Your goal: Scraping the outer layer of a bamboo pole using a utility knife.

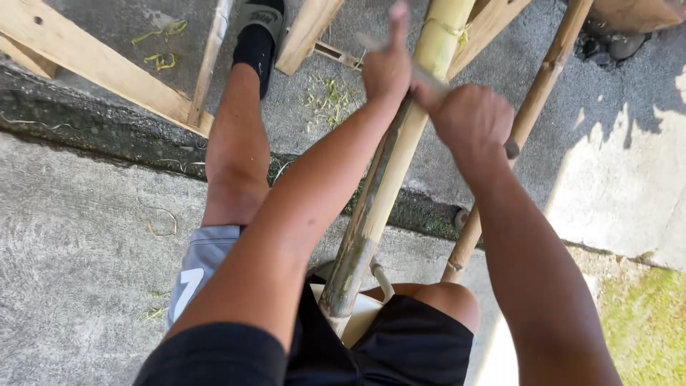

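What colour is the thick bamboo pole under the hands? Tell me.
The bamboo pole is pale yellow, greying green toward its lower end; head view.

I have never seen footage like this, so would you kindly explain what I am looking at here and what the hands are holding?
This is a single view from a camera worn on a person's head, looking down over their own arms and knees. There is no machine, only bare hands. The left hand and the right hand grip a tool with a handle drawn across a thick bamboo pole, which slants up between the knees. A thinner pole leans beside it. Below lies a concrete floor with green shavings and a wooden frame.
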